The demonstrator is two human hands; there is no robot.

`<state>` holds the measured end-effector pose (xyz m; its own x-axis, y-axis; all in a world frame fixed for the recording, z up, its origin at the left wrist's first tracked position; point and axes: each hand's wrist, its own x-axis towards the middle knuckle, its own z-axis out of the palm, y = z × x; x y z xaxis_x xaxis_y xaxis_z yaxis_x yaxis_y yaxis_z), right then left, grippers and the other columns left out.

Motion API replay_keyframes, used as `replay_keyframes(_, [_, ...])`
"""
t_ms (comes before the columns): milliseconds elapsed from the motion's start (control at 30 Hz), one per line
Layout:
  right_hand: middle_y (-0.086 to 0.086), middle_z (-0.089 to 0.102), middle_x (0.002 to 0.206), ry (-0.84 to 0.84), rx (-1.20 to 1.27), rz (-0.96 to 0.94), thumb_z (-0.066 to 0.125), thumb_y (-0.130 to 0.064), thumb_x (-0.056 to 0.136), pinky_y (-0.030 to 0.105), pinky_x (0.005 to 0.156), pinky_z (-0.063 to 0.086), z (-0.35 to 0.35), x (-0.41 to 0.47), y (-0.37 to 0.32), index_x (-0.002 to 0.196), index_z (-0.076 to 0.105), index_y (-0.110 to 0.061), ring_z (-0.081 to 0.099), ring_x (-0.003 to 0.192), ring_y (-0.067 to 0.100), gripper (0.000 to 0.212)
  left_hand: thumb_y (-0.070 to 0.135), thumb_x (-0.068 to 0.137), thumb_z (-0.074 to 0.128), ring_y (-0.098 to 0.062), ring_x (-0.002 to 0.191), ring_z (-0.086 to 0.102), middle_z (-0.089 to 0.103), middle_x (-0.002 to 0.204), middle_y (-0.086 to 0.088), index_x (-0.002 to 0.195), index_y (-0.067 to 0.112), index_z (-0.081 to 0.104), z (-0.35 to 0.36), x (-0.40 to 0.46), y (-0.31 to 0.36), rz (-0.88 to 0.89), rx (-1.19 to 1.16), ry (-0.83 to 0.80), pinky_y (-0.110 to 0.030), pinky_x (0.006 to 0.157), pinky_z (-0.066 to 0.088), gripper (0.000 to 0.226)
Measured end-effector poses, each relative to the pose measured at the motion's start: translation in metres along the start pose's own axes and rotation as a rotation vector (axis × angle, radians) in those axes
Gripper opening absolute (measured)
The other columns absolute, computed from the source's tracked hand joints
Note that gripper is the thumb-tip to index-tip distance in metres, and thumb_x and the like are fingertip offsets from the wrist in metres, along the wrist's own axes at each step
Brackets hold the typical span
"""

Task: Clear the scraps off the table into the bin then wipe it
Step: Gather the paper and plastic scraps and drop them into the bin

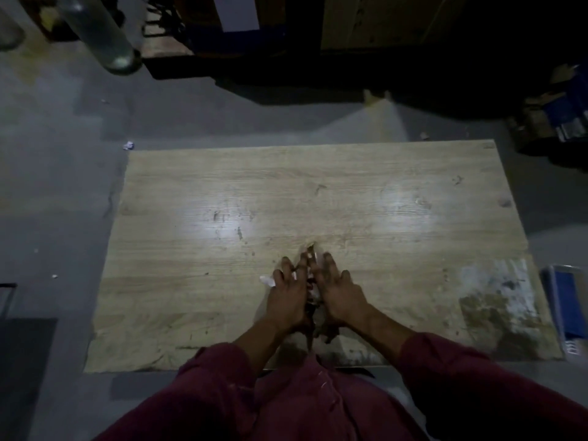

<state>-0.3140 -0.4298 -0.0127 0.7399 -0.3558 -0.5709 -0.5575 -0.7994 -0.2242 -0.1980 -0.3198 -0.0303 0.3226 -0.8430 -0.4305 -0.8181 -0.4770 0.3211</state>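
Observation:
A light wooden table (pixel 222 281) fills the middle of the view. My left hand (pixel 291 294) and my right hand (pixel 339 294) lie side by side near its front edge, fingers straight and pointing away from me. Between the two palms sits a small heap of scraps (pixel 313 296), pale paper bits mixed with dark pieces, pressed in from both sides. One white scrap (pixel 267 280) pokes out just left of my left hand. Most of the heap is hidden by the hands.
A whitish and brown smear (pixel 499 297) covers the table's front right corner. A blue object (pixel 569 310) stands beside the right edge. Small paper bits (pixel 128 145) lie on the grey floor to the left. Dark furniture and boxes (pixel 366 23) stand behind.

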Motion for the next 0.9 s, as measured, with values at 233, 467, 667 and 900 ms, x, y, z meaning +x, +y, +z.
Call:
replay_keyframes(233, [0.010, 0.040, 0.145, 0.085, 0.217, -0.063, 0.075, -0.057, 0.074, 0.046, 0.081, 0.055, -0.005, 0.024, -0.002, 0.158, 0.025, -0.034, 0.055, 0.110, 0.041, 0.100, 0.051, 0.069, 0.082, -0.034, 0.094, 0.060, 0.041, 0.128, -0.013, 0.139, 0.007, 0.048, -0.004, 0.008, -0.031, 0.015, -0.395, 0.070, -0.041, 0.076, 0.055, 0.090])
replay_keyframes(467, [0.007, 0.067, 0.113, 0.089, 0.406, 0.030, 0.071, -0.053, 0.063, 0.033, 0.081, 0.050, -0.021, 0.032, -0.017, 0.122, 0.067, -0.025, 0.065, 0.101, 0.033, 0.065, 0.043, 0.068, 0.087, -0.031, 0.111, 0.059, 0.046, 0.136, -0.010, 0.152, 0.012, 0.037, -0.013, 0.013, -0.039, -0.032, -0.550, 0.128, -0.041, 0.084, 0.052, 0.103])
replay_keyframes(667, [0.006, 0.071, 0.110, 0.148, 0.466, 0.156, 0.080, -0.042, 0.070, 0.035, 0.079, 0.053, -0.013, 0.027, -0.026, 0.116, 0.065, -0.024, 0.068, 0.100, 0.033, 0.051, 0.053, 0.060, 0.074, -0.023, 0.092, 0.051, 0.043, 0.104, -0.002, 0.116, 0.023, 0.059, -0.009, 0.023, -0.047, 0.077, -0.496, 0.070, -0.025, 0.066, 0.038, 0.065])
replay_keyframes(900, [0.006, 0.075, 0.096, 0.230, 0.566, 0.281, 0.082, -0.041, 0.076, 0.030, 0.064, 0.046, -0.006, 0.037, -0.032, 0.157, -0.027, -0.026, 0.065, 0.071, 0.024, 0.136, 0.050, 0.061, 0.072, -0.026, 0.093, 0.058, 0.046, 0.106, 0.000, 0.107, 0.025, 0.059, -0.003, 0.032, -0.056, 0.034, -0.469, 0.086, -0.037, 0.071, 0.052, 0.055])
